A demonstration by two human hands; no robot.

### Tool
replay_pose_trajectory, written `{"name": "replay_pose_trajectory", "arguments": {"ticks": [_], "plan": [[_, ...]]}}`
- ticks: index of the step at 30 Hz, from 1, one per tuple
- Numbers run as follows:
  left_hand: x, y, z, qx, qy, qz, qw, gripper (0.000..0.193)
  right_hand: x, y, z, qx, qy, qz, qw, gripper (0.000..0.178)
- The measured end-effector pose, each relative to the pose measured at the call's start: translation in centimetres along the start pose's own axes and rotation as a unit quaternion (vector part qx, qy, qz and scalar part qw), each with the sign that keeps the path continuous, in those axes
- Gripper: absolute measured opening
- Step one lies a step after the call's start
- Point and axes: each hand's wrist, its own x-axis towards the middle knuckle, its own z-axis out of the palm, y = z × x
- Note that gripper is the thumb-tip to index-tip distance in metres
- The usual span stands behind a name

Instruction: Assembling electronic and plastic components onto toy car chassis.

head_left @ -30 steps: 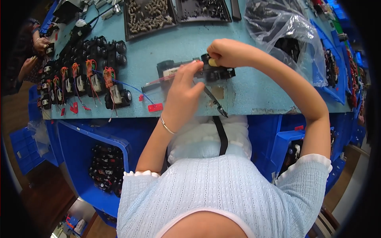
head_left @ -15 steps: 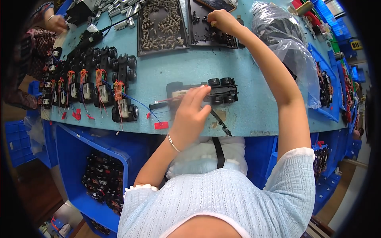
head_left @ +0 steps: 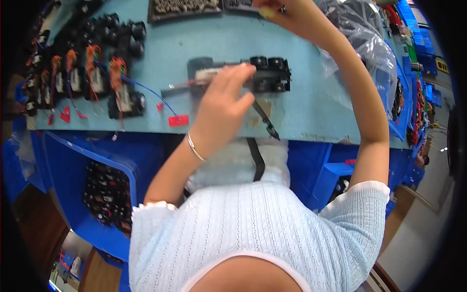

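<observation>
A black toy truck chassis [head_left: 270, 78] with paired wheels lies sideways on the light-blue table. My left hand [head_left: 224, 100] rests across its middle, fingers over the top and thumb at the near side, partly hiding a pale box with thin wires. A slim black strip [head_left: 265, 119] slants from the chassis to the table edge. Up at the top edge, my right hand [head_left: 296, 17] is closed in a pinch beside the tray of small black parts [head_left: 239, 5]. A tiny dark piece shows at its fingers, too small to name. One fingertip has a yellowish cover.
Several wired chassis [head_left: 95, 73] stand in a row at the left, with a red tag [head_left: 178, 120] on a blue wire. A tray of metal springs [head_left: 185, 7] sits at the back. Plastic bagging [head_left: 362, 53] lies at the right. Blue bins [head_left: 131, 170] stand below the table edge.
The whole view has shifted, so the table sits higher in the picture. My right hand has drawn back from over the black-parts tray to its near side. My left hand stays on the chassis.
</observation>
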Motion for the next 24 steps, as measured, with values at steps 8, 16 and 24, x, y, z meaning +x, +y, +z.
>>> {"name": "replay_pose_trajectory", "arguments": {"ticks": [8,16,24], "plan": [[0.1,0.3,0.4,-0.009,-0.015,-0.004,1.0,0.009,-9.6,-1.9,4.3,0.02,-0.028,0.031,0.999,0.026],[0.1,0.9,0.3,0.002,-0.027,-0.009,1.0,0.009,-9.2,-2.1,5.1,0.029,-0.023,0.008,0.999,0.027],[0.4,0.9,0.1,-0.013,-0.041,-0.017,0.999,0.01,-8.7,-2.3,4.7,-0.012,-0.026,0.021,0.999,0.02]]}}
